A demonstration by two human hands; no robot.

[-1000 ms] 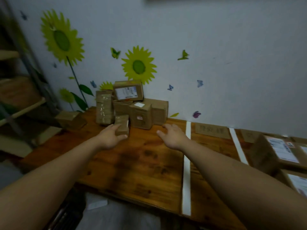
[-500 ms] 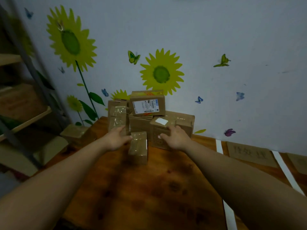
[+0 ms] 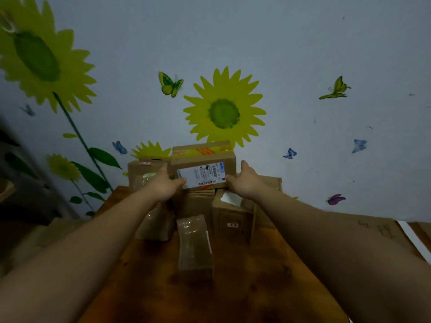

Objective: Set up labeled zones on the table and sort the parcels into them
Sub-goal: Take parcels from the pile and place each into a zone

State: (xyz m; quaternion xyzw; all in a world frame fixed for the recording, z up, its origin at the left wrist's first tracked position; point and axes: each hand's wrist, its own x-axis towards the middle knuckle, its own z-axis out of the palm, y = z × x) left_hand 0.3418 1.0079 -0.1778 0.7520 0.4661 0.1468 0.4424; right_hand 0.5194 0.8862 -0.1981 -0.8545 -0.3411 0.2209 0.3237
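Cardboard: labelled parcel (image 3: 203,170), topmost of stack (image 3: 194,203), clasped at both ends, left hand (image 3: 166,186) w/ thumb on front face, right hand (image 3: 245,183) likewise; two-sided hold prob. to lift it off level. Stack sits at table's (image 3: 163,290) back edge, vs. wall (image 3: 303,54). Small taped parcel (image 3: 193,243) lies in front. Zone card (image 3: 382,226) + white tape strip (image 3: 412,237) toward right edge: likely destination.

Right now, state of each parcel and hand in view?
labelled box: atop the stack, gripped at both ends
left hand: grips the box's left end
right hand: grips its right end
taped parcel: standing on table, untouched
white-sticker box: standing, untouched
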